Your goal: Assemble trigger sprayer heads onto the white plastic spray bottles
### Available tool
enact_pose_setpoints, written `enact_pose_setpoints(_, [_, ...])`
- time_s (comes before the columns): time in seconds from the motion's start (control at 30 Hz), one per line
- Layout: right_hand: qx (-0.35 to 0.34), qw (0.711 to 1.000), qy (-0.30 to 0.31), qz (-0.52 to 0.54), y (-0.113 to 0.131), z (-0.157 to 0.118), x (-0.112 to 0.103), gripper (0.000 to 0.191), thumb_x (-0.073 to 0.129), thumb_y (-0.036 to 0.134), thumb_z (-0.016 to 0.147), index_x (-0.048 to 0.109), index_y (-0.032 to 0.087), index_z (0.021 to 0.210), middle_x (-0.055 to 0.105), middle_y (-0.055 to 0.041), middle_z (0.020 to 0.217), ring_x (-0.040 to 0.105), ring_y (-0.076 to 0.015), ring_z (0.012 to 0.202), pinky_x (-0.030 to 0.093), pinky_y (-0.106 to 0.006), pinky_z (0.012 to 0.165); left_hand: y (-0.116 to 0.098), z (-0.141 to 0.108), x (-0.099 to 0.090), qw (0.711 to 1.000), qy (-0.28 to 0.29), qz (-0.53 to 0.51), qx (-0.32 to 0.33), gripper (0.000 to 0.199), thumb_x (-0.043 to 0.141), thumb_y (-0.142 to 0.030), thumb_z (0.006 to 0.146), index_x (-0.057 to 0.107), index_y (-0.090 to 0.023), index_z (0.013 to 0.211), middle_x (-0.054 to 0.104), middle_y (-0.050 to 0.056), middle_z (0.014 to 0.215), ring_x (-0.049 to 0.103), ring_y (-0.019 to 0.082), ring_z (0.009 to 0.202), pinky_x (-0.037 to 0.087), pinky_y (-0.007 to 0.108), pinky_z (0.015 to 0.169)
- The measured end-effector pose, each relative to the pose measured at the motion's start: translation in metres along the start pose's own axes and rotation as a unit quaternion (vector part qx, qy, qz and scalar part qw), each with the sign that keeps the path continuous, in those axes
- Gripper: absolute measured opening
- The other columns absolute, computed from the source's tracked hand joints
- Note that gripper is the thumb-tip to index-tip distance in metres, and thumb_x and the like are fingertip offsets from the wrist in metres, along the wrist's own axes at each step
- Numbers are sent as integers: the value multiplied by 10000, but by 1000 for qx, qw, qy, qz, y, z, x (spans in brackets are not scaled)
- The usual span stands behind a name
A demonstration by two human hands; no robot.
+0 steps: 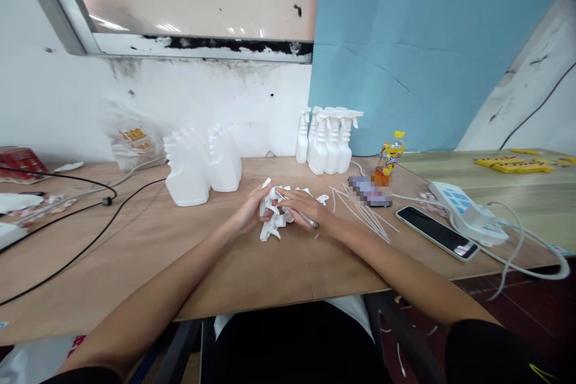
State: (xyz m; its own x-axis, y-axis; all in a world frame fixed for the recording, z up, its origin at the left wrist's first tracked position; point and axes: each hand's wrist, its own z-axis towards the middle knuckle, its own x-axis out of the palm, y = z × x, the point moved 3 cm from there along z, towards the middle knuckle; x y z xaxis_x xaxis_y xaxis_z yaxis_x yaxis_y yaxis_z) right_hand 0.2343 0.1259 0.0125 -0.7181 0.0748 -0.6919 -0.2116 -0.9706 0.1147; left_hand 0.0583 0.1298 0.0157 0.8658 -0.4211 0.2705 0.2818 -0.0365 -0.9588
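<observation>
- while the left hand (252, 210) pinches a white spray head (272, 194), its fingers are closed around the part, thumb side up, with only slight gaps between them.
- the right hand (312, 207) is curled closed over a slim, metallic-looking tool (309, 221); its blunt end pokes out below those fingers, and its thin tip points at the held piece — whether it touches, i cannot tell.
- just below the left fingertips, loose spray heads (271, 229) lie heaped on the wooden table (288, 273); more of them show behind and between the two hands.
- the step in hand seems to be close work with the tool on one spray head, though the fingers hide the exact contact.
- the next move, i judge, calls for a firm left pinch and a small, controlled push or turn from the right fingers — too much force could make the tip slip toward the left fingertips.
- to the right of the right fingers lie thin white tubes (364, 216), fanned out beside the phone (436, 234).
- beyond the left fingers, off to the left, stand headless white bottles (186, 177); beyond the right fingers stand bottles with sprayers fitted (318, 153).
</observation>
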Motion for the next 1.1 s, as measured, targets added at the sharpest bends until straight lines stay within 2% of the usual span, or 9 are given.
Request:
enact_pose_setpoints(0.17, [131, 985, -72, 84, -20, -7, -24, 283, 464, 258, 986, 699, 221, 1139, 671, -90, 1302, 627, -221, 1211, 473, -393, 1051, -5, 4, -27, 969, -140, 186, 76, 426, 617, -611, 829, 483, -209, 873, 580, -34, 608, 486, 120, 407, 327, 225, 402])
enact_pose_setpoints(0.27, [254, 958, -99, 88, -49, -18, -42, 285, 482, 295, 951, 749, 197, 946, 763, -74, 1036, 705, -232, 1017, 533, -375, 943, -11, 3, -48, 903, -205, 364, 101, 407, 579, -601, 843, 560, -198, 799, 583, -13, 603, 557, 169, 560, 373, 250, 524])
enact_pose_setpoints(0.33, [332, 930, -116, 106, -69, -27, -50, 290, 493, 295, 915, 743, 179, 824, 763, -70, 868, 723, -229, 868, 564, -354, 832, -13, 3, -58, 864, -211, 441, 119, 392, 589, -557, 836, 557, -200, 677, 554, -6, 596, 534, 178, 620, 369, 258, 582])
enact_pose_setpoints(0.4, [386, 901, -131, 149, -85, -35, -54, 272, 513, 305, 877, 721, 167, 769, 748, -68, 789, 710, -207, 701, 571, -326, 699, -11, 5, -64, 855, -202, 461, 124, 394, 599, -526, 821, 532, -207, 601, 530, 0, 598, 500, 182, 633, 372, 271, 615])
enact_pose_setpoints(0.53, [405, 879, -165, 190, -100, -46, -55, 268, 545, 355, 821, 712, 147, 847, 736, -64, 773, 548, -121, 417, 440, -261, 428, 0, 12, -69, 853, -185, 467, 143, 336, 622, -519, 785, 574, -217, 645, 598, 43, 817, 550, 235, 849, 433, 331, 821])
enact_pose_setpoints(0.67, [412, 859, -236, 194, -111, -46, -64, 293, 523, 361, 764, 701, 143, 846, 691, -48, 679, 409, -90, 367, 304, -244, 365, 13, 18, -71, 839, -167, 494, 157, 294, 585, -487, 802, 607, -206, 715, 584, 99, 1062, 511, 293, 1102, 355, 437, 1053])
enact_pose_setpoints(0.77, [415, 831, -288, 232, -128, -31, -72, 242, 534, 341, 708, 672, 158, 787, 681, -61, 733, 499, -117, 505, 369, -240, 447, 19, 20, -72, 843, -161, 491, 153, 277, 578, -461, 823, 629, -194, 766, 557, 119, 1155, 480, 309, 1187, 329, 457, 1094])
enact_pose_setpoints(0.9, [438, 800, -287, 294, -168, 17, -69, 230, 558, 275, 639, 607, 185, 846, 656, -50, 952, 597, -145, 729, 450, -244, 585, 23, 21, -72, 846, -156, 485, 155, 254, 588, -438, 843, 650, -194, 877, 522, 109, 1205, 470, 293, 1218, 357, 434, 1081])
enact_pose_setpoints(1.1, [461, 767, -306, 326, -228, 93, -52, 265, 587, 287, 637, 445, 231, 854, 485, 20, 829, 502, -142, 719, 472, -304, 660, 27, 23, -76, 864, -187, 444, 147, 340, 591, -468, 868, 594, -195, 1071, 509, 106, 1190, 512, 253, 1109, 433, 385, 959])
